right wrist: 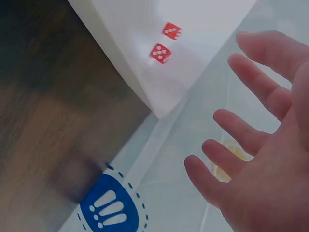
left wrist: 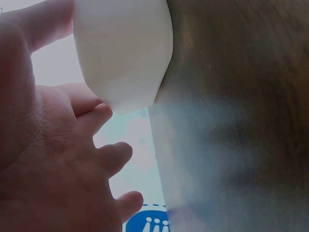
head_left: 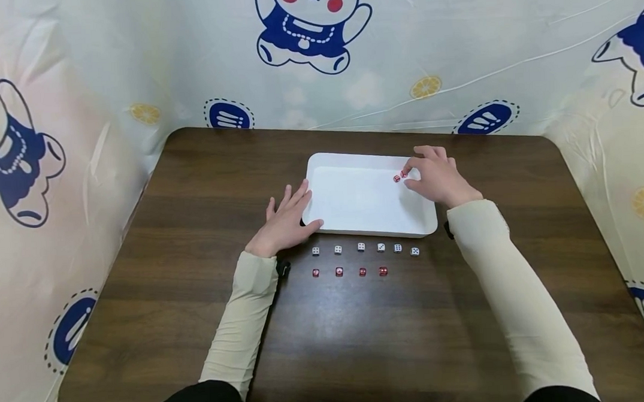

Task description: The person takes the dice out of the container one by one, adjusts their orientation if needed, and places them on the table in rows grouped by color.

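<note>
A white tray (head_left: 356,193) lies on the brown table, with two red dice in its right part: one die (head_left: 396,178) and, closer to the fingers, another (right wrist: 171,31). My left hand (head_left: 287,225) rests against the tray's left end, fingers spread along that side and thumb at the front left corner. Over the tray's right end, my right hand (head_left: 436,175) reaches toward the dice with thumb and index finger apart. In the right wrist view a gap shows between its fingers (right wrist: 260,87) and both dice. Nothing is visible in that hand.
In front of the tray several white dice (head_left: 361,246) form a row. Nearer to me runs a row of several red dice (head_left: 362,272). A printed curtain (head_left: 382,90) hangs behind and beside the wooden table (head_left: 194,230).
</note>
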A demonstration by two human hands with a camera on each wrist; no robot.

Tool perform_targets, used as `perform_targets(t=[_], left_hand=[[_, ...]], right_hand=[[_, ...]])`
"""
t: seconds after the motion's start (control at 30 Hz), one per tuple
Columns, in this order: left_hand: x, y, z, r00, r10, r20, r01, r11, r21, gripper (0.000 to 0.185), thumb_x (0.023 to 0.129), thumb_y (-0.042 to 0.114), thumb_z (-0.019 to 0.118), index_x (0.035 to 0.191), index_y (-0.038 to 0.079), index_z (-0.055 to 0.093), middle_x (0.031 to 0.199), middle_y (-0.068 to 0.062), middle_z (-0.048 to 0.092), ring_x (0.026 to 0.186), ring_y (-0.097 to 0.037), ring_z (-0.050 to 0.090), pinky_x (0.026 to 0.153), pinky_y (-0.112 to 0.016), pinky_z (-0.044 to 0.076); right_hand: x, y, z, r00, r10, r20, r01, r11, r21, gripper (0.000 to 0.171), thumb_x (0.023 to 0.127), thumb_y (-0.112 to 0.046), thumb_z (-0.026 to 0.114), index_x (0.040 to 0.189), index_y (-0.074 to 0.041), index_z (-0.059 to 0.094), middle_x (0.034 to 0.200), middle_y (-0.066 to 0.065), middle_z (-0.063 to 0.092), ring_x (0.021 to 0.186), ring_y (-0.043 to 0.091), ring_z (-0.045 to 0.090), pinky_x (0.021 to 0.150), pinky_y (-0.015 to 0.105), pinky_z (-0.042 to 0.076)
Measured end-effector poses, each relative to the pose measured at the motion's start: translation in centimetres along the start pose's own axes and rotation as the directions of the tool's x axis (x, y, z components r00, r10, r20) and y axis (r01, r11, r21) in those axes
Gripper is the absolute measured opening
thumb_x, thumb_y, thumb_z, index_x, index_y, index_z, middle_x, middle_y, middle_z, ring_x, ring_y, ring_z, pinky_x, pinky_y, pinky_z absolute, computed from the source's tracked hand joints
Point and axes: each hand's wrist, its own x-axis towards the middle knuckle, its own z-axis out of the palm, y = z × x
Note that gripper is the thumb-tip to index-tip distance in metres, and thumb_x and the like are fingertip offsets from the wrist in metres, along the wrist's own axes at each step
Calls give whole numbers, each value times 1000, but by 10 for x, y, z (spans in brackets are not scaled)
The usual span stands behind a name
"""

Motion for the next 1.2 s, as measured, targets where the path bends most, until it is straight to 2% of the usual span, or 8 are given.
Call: perform_targets(t=[0.2, 0.4, 0.7, 1.0, 1.2], left_hand=[[1, 0, 1, 1000, 1, 1, -1, 1000, 4, 79, 94, 52, 50, 155, 14, 19, 164, 7, -3, 152, -29, -6, 115, -61, -5], [0, 1, 0, 1000, 0, 0, 0, 1000, 7, 79, 94, 53, 50, 155, 15, 19, 164, 7, -2, 152, -29, -6, 115, -61, -4], [1, 0, 1, 1000, 1, -2, -1, 1000, 12, 79, 94, 53, 50, 155, 14, 19, 164, 6, -3, 152, -29, -6, 115, -62, -4], [0, 0, 1, 1000, 0, 1, 0, 1000, 12, 79, 94, 53, 50, 155, 14, 19, 164, 7, -3, 152, -29, -6, 115, -62, -4], [0, 0, 1, 1000, -3, 0, 3, 1000, 12, 78, 94, 53, 50, 155, 15, 19, 164, 8, -3, 152, -28, -6, 116, -61, -4]], right_hand=[[18, 2, 5, 998, 37, 53, -36, 999, -22, 23, 91, -21, 60, 111, -10, 67, 156, 22, 23, 140, 45, 13, 106, 65, 17], [31, 4, 11, 995, 70, 77, -71, 997, 4, 21, 91, -22, 62, 108, -11, 67, 157, 22, 18, 140, 45, 10, 105, 63, 17], [34, -1, 13, 985, 103, 137, -105, 994, 11, 27, 91, -21, 62, 116, -12, 65, 158, 22, 12, 136, 44, 9, 103, 63, 13], [37, -3, 14, 977, 131, 167, -132, 991, -4, 27, 91, -17, 60, 117, -14, 63, 158, 24, 8, 136, 46, 8, 103, 64, 12], [38, -4, 15, 975, 139, 171, -140, 990, -4, 23, 91, -14, 57, 113, -14, 64, 158, 24, 8, 136, 46, 7, 103, 64, 11]])
